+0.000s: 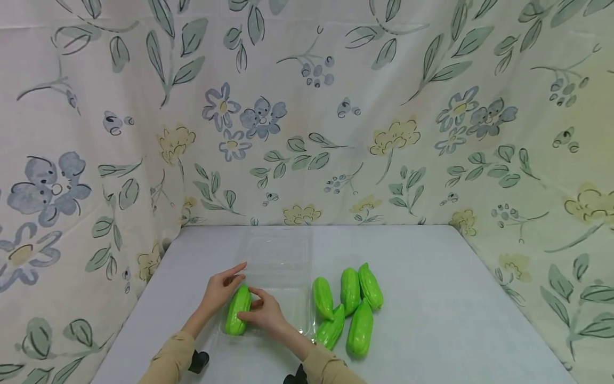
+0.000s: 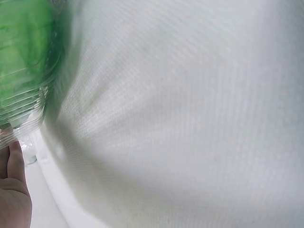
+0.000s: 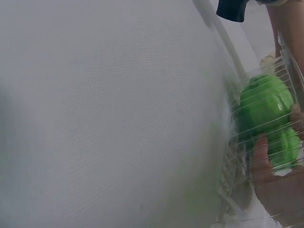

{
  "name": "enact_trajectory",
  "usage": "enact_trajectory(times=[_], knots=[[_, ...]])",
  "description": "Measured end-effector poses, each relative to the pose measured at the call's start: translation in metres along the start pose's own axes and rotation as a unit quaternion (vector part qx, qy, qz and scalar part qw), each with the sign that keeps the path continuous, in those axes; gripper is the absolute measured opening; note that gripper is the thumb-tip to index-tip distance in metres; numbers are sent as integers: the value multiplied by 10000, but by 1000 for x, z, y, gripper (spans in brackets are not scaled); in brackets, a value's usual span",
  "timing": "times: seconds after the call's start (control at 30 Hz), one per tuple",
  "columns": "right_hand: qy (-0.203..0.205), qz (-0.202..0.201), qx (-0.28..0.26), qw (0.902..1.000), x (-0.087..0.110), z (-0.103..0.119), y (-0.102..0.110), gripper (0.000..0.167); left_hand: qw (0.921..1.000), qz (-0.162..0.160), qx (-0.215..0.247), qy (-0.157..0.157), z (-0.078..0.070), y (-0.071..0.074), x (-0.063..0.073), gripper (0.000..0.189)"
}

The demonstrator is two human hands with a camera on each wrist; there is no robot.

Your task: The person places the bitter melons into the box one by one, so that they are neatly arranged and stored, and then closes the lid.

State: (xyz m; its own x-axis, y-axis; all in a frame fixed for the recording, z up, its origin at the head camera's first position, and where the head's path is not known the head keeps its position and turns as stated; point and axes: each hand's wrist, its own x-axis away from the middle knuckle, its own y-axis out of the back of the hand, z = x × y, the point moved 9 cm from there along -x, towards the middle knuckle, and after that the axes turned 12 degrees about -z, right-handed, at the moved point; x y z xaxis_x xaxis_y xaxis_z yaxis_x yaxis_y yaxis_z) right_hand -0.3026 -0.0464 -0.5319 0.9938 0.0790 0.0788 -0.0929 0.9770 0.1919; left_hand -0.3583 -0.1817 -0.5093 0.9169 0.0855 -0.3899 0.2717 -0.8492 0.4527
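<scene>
In the head view a bright green, ridged, zucchini-like vegetable (image 1: 236, 320) lies lengthwise along the left side of a clear plastic clamshell box (image 1: 292, 304), whose lid (image 1: 275, 248) is folded back to the far side. My right hand (image 1: 266, 313) pinches this vegetable, thumb low and forefinger near its far end. Left of it, my left hand (image 1: 221, 288) reaches over the box's left edge with fingers extended. The left wrist view has that hand (image 2: 14, 185) beside the ribbed box corner. Through the ribbed wall, the right wrist view shows my right thumb against the green vegetable (image 3: 267, 103).
To the right of the box, several matching green vegetables (image 1: 361, 328) lie grouped on the white table (image 1: 455, 309). Flower-patterned cloth (image 1: 307, 133) hangs behind and at both sides. Black pieces (image 1: 199, 361) sit by my wrists.
</scene>
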Motion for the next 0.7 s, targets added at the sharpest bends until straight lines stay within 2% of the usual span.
enact_trajectory(times=[0.3,0.7], knots=[[269,-10,162,9995,3,1,-2,66,9999,43,-94,135,2,2,2,35],[369,22,265,9990,3,10,4,66,10000,74,-8,33,-3,0,2,35]])
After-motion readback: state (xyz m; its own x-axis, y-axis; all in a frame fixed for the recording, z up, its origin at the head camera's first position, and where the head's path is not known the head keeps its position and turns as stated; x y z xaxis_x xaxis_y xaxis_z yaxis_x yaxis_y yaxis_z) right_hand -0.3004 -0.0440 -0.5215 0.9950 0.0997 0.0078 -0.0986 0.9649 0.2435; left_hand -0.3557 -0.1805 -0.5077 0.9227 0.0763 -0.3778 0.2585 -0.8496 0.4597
